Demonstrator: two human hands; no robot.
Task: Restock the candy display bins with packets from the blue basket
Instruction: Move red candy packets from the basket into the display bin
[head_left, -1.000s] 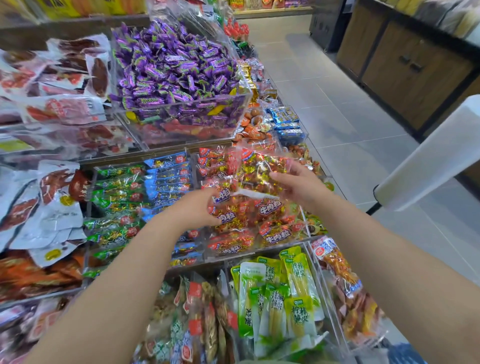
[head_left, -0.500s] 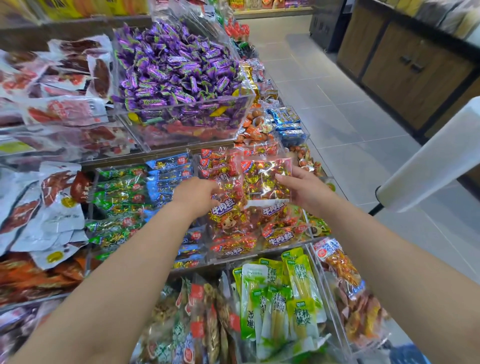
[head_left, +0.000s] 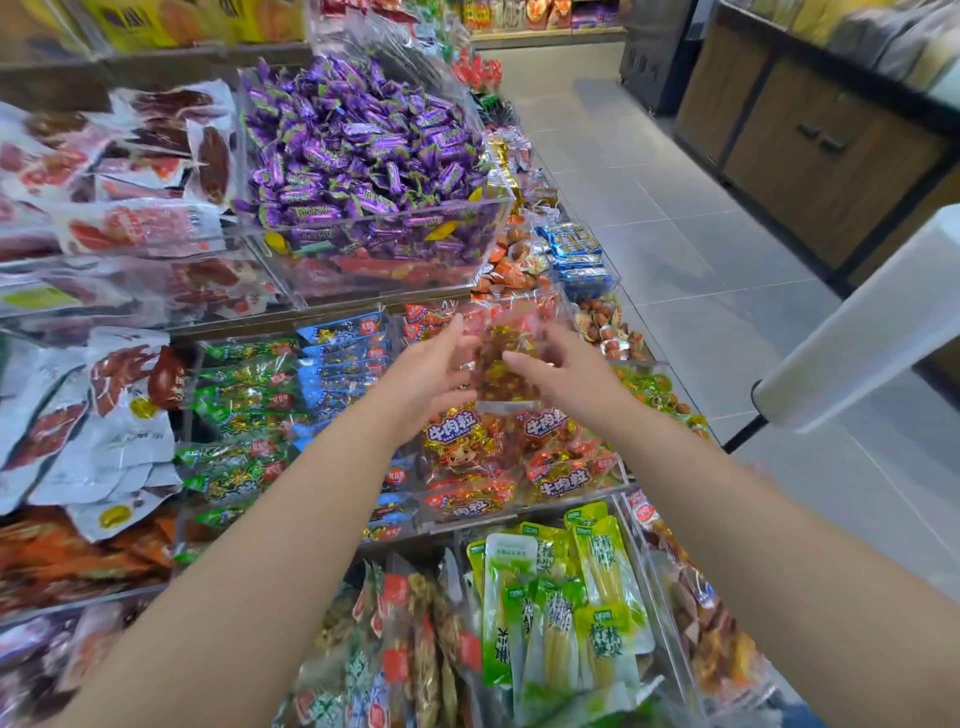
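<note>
The clear beef-cube packet hangs blurred between the two grips, long axis upright, with the beef-cube bin just beneath them. The left hand and right hand flank it equally close, each grip spread with fingers straight, clasping nothing I can make out. Half a second ago both were curled onto its sides.

2 hands, centre frame: left hand, right hand. 1 blurred packet between them. 4 beef-cube packets with readable labels, just below the hands. 1 clear bin, upper centre, heaped with purple candies: too many to count. At least 5 green packets, lower centre. 1 white roll, right edge. 2 cabinet handles, upper right.
</note>
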